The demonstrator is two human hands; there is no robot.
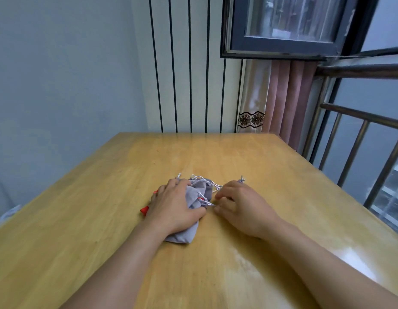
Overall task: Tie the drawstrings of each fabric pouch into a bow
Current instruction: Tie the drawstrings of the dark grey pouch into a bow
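Pale wall panels with dark vertical stripes, a pink curtain (287,101) and a window (289,25) at the upper right stand behind a wooden counter (238,157) that fills the lower frame. Near the centre lies a small heap of grey pouches (199,188). The nearest grey pouch (187,235) has its long axis running from lower left to upper right, its gathered mouth toward the centre of the frame. The left hand (174,205) lies flat over it, fingers spread and pressing down, with the thumb along the pouch's right edge. A red scrap (144,209) shows under that hand at its left side. The right hand (240,202), fingers curled, pinches the white drawstring (208,204) coming from the pouch's mouth. No lettering is readable anywhere.
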